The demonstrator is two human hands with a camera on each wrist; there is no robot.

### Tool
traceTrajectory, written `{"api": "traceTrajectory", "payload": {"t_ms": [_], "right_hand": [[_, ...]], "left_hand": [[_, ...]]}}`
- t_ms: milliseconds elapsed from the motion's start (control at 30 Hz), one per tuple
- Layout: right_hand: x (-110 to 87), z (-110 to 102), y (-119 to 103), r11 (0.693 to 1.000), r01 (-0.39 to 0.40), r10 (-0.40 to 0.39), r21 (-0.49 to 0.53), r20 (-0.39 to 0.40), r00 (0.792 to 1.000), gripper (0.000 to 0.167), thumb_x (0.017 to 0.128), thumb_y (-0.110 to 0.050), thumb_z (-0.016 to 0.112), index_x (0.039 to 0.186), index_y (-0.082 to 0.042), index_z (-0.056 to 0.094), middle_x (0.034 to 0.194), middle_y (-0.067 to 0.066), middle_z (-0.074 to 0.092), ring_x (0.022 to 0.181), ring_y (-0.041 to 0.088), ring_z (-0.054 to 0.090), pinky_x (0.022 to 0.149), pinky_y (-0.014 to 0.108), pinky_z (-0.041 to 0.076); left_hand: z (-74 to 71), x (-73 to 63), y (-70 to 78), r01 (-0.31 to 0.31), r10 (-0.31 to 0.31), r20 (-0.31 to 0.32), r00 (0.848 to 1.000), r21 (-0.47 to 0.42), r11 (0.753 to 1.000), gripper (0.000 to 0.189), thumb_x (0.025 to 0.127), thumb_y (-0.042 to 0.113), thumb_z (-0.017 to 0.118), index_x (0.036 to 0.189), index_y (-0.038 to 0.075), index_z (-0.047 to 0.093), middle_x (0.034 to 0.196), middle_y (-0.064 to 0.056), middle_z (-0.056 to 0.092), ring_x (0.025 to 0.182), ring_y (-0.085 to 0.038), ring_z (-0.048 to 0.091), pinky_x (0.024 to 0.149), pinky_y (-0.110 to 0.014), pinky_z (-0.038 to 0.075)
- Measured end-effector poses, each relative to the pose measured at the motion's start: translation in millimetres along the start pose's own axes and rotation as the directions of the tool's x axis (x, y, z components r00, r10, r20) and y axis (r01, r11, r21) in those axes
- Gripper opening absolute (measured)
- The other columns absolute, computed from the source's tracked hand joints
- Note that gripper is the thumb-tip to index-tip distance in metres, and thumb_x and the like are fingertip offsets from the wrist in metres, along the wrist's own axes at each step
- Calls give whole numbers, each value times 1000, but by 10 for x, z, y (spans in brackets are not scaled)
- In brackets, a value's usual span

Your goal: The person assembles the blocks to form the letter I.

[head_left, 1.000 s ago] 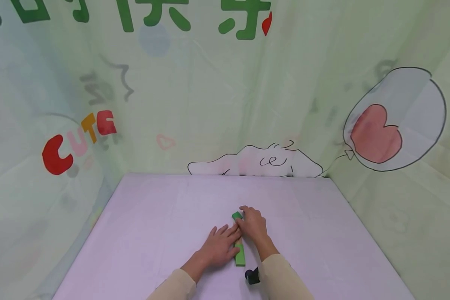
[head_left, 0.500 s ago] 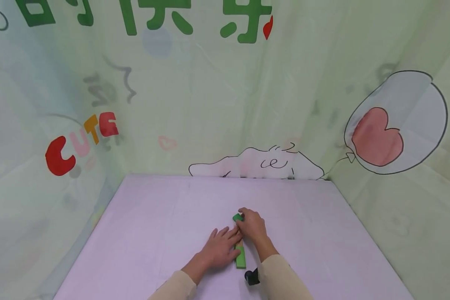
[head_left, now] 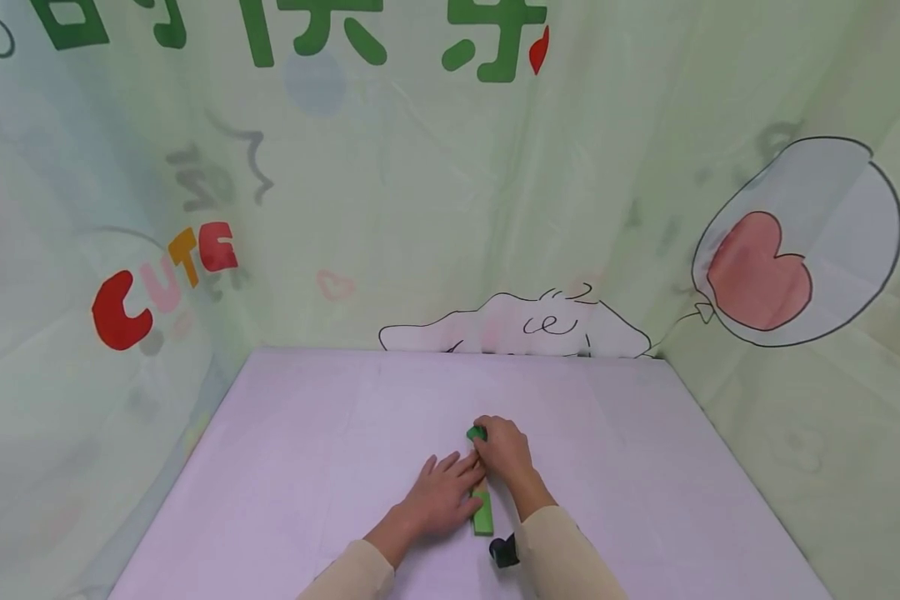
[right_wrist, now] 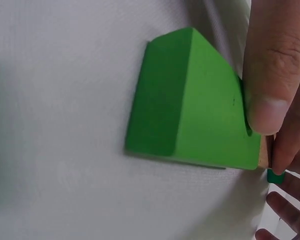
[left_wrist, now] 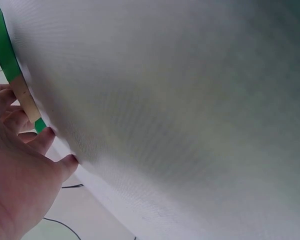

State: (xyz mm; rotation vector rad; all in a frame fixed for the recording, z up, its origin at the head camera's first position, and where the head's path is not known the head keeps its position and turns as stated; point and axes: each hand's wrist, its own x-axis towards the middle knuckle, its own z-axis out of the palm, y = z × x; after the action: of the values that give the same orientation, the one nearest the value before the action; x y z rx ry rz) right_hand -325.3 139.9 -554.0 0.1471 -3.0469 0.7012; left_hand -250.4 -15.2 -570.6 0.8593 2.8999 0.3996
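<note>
A narrow row of blocks runs away from the person on the table. At its near end lies a light green block (head_left: pixel 483 517) with a slanted end face in the right wrist view, a wood-coloured block (left_wrist: pixel 24 97) is in the middle, and a darker green block (head_left: pixel 476 433) is at the far end. My left hand (head_left: pixel 438 496) spreads its fingers straight, thumb against the near green block and fingertips along the row. My right hand (head_left: pixel 506 450) holds the far green block between curled fingers and thumb, partly hiding it.
The pale lilac table (head_left: pixel 330 433) extends around both hands. A black rounded object (head_left: pixel 504 552) sits beside the right sleeve. Printed cloth (head_left: pixel 435 200) hangs behind the table and along both sides. Thin dark cords (left_wrist: pixel 62 222) appear in the left wrist view.
My right index finger has come down closer over the far green block. The left hand stays in place. The head view has shifted slightly.
</note>
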Motion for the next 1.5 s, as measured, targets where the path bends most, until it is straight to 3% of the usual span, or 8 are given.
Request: {"api": "traceTrajectory", "payload": {"t_ms": [300,700,967,1200,1500], "right_hand": [[41,-17,6,1000,-11,11,-7,14,1000,34,94,-21,73,126,-8,73,124,14,73,113,32,68,97,53,55],[32,-56,50,1000,5,-5,9,28,1000,35,93,-14,72,127,-6,72,127,16,72,117,34,67,100,52,53],[30,-106,76,1000,14,-15,22,44,999,33,94,-13,72,126,-6,72,126,15,72,114,33,67,99,53,53],[25,-127,94,999,36,-37,33,49,998,30,92,-10,69,122,-7,74,125,14,73,120,36,66,104,53,51],[21,-118,99,998,68,-67,-11,84,994,27,94,-10,69,120,-13,75,121,10,75,119,33,67,104,53,51]], "left_hand": [[-30,16,-6,2,-2,-1,1000,20,1000,57,107,47,44,160,28,40,169,6,33,153,-30,38,119,-62,33],[11,14,-16,-5,5,17,1000,13,1000,58,108,47,41,162,30,35,170,6,31,154,-29,37,119,-62,32],[28,25,-19,-9,9,2,1000,4,1000,56,108,45,42,161,28,39,170,4,32,153,-30,37,119,-63,32],[-2,12,-4,-2,2,-1,1000,9,1000,56,107,45,43,159,27,42,169,4,33,153,-30,38,119,-62,32],[-16,6,-2,2,-2,11,1000,-10,1000,55,107,45,44,159,27,42,169,4,33,153,-30,37,120,-63,31]]}}
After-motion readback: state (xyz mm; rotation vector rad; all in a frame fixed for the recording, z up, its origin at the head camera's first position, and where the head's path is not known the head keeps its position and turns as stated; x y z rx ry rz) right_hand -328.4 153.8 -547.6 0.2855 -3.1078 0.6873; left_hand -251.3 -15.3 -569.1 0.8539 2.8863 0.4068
